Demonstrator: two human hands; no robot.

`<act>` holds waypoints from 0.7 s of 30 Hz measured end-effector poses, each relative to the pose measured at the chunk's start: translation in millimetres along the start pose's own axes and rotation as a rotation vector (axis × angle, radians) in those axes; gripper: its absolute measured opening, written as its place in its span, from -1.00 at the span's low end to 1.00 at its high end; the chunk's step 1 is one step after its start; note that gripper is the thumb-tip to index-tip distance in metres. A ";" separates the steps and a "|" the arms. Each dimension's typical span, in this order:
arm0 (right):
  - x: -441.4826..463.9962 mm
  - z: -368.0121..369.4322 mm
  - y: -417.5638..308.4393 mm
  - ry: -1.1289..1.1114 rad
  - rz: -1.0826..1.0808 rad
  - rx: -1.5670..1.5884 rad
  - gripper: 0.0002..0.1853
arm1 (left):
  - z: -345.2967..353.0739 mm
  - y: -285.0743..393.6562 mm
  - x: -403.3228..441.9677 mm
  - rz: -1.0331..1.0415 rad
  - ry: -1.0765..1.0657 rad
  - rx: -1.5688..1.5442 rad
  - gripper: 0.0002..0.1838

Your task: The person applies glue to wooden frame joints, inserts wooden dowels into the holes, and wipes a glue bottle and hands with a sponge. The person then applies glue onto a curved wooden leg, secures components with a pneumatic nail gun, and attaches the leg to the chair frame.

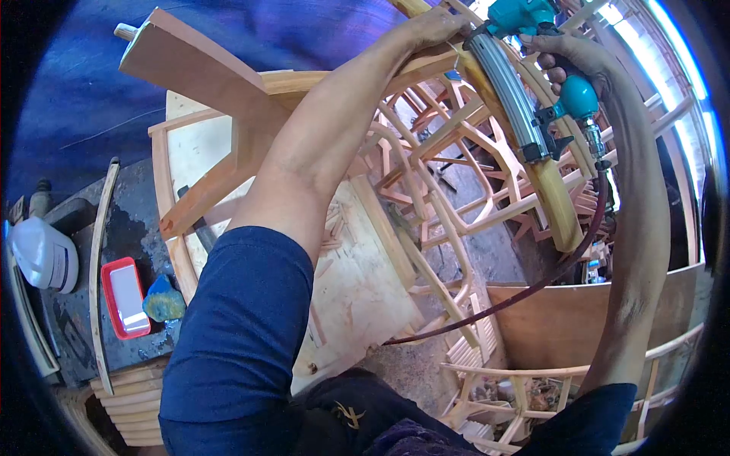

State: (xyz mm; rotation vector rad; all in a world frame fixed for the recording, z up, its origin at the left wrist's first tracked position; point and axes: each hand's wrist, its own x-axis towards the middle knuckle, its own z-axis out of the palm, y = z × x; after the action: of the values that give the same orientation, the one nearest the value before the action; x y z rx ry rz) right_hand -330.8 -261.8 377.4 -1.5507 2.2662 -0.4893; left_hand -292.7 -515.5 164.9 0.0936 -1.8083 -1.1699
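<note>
At the top right, my right hand (574, 61) is wrapped round the handle of a teal nail gun (579, 99) with a long silver magazine (502, 87). A dark red hose (525, 298) runs down from its handle. My left hand (442, 27) is at the top, beside the gun's head, closed on a pale wooden frame (304, 81); its fingertips are partly hidden. The frame's wide board (198, 61) juts out at the upper left, under and beyond my left forearm. A yellowish wooden beam (553, 199) lies along the magazine.
Unfinished chair frames (456, 205) crowd the floor beyond the pale worktop (350, 289). On the dark bench (141, 205) at left are a red tray (126, 298), a blue-and-yellow sponge (163, 300) and a white jug (46, 254). A plywood panel (547, 319) stands at lower right.
</note>
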 end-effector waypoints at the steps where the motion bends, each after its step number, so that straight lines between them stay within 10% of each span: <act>1: 0.8 0.5 0.3 -0.019 0.015 0.012 -0.53 | -1.7 -3.7 4.3 0.015 -0.006 0.012 -0.51; 21: -6.1 0.6 -4.0 0.029 -0.060 -0.072 -0.58 | 7.1 -5.1 9.8 0.035 0.024 0.076 -0.31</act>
State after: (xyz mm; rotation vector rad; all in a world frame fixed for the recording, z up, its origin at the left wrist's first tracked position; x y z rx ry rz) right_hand -325.2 -257.5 379.4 -1.6613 2.2875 -0.4543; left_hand -305.3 -518.5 167.0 0.1187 -1.8262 -1.0716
